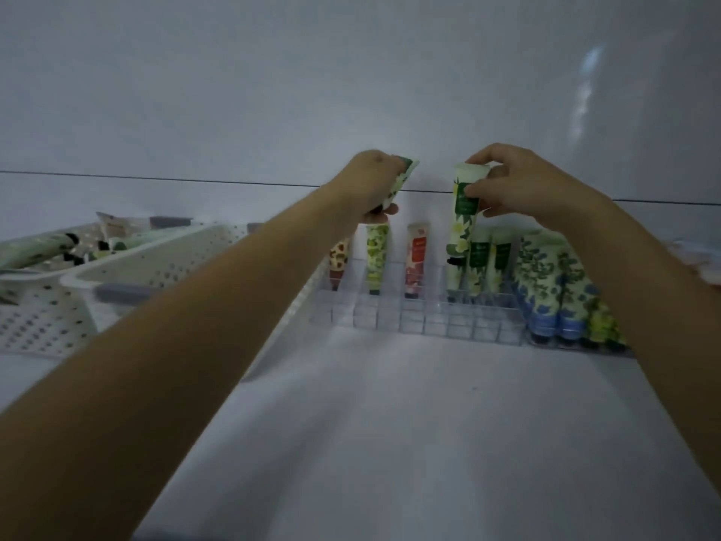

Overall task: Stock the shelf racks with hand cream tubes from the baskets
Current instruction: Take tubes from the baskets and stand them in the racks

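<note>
My left hand (372,185) grips a green-patterned hand cream tube (402,179), held tilted above the back left of the clear rack (413,322). A white-and-green flower tube (464,212) is pinched near its top by my right hand (515,181); it stands upright with its cap down over the rack's back row. Standing in the rack are a brown tube (338,263), a lime tube (376,255), a red tube (415,259) and green tubes (489,263). Blue-flowered tubes (554,290) fill the rack's right part.
Two white perforated baskets (164,263) stand at the left with more tubes (47,247) lying in the far one. The shelf's white back wall (351,91) rises behind the rack. White shelf surface (390,423) stretches in front of it.
</note>
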Demonstrator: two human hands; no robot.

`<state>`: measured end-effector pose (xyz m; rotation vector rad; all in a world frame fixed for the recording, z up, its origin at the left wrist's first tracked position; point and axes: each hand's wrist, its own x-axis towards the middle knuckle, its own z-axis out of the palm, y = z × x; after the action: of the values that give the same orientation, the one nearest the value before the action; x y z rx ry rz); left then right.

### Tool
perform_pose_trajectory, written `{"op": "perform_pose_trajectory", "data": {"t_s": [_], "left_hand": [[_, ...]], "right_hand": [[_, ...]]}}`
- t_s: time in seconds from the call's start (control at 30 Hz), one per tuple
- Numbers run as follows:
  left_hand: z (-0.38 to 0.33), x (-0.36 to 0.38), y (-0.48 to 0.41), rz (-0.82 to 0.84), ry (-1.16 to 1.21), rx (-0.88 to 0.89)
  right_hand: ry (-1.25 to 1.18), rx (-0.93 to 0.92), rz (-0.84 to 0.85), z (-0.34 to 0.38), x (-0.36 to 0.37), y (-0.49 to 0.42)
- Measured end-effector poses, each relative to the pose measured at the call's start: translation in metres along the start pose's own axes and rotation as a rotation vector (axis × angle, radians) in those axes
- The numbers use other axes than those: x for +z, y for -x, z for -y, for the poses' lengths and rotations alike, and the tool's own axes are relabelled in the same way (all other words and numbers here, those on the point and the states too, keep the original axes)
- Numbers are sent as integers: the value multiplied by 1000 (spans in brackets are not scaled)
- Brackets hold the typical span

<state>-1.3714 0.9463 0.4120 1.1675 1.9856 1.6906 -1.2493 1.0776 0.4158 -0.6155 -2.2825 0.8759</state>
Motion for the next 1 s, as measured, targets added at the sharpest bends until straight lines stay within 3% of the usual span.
{"op": "perform_pose_trajectory", "data": {"t_s": [0.27,0.63,0.83,1.0], "left_hand": [[76,57,18,-110,188,15],[97,34,26,-76,75,40],[89,30,31,-68,158,67],[80,39,43,108,174,170]], "right_hand": [[265,-39,145,-28,-5,-5],[484,-108,146,-42,9,-11],[377,-211,-72,-33,8,-6],[131,-70,106,-21,6,0]]}}
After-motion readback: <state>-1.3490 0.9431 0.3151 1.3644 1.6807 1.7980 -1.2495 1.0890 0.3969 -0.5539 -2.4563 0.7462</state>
